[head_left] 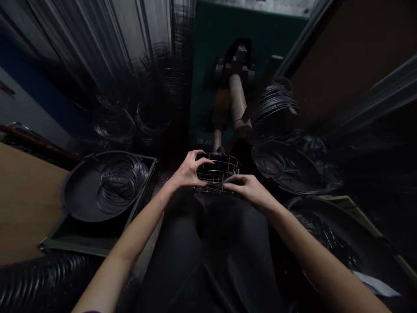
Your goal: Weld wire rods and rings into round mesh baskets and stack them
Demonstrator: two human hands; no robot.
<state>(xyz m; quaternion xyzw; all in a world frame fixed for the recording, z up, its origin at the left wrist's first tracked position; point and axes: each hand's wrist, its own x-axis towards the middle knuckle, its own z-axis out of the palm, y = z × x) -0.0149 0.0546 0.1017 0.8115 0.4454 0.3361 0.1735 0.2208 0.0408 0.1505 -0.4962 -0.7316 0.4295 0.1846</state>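
Note:
A small round wire basket (pixel 217 172) is held in front of me, just below the machine's copper-coloured arm (pixel 239 102). My left hand (pixel 188 170) grips its left rim with curled fingers. My right hand (pixel 248 188) pinches the basket's lower right edge. My dark-trousered knees lie beneath the basket.
A black pan (pixel 80 195) with a stack of wire rings (pixel 119 180) sits at the left on a green tray. More wire rings pile up behind (pixel 150 119) and at the right (pixel 275 108). Another dark pan (pixel 293 171) lies at the right. A ribbed black hose (pixel 39 278) runs bottom left.

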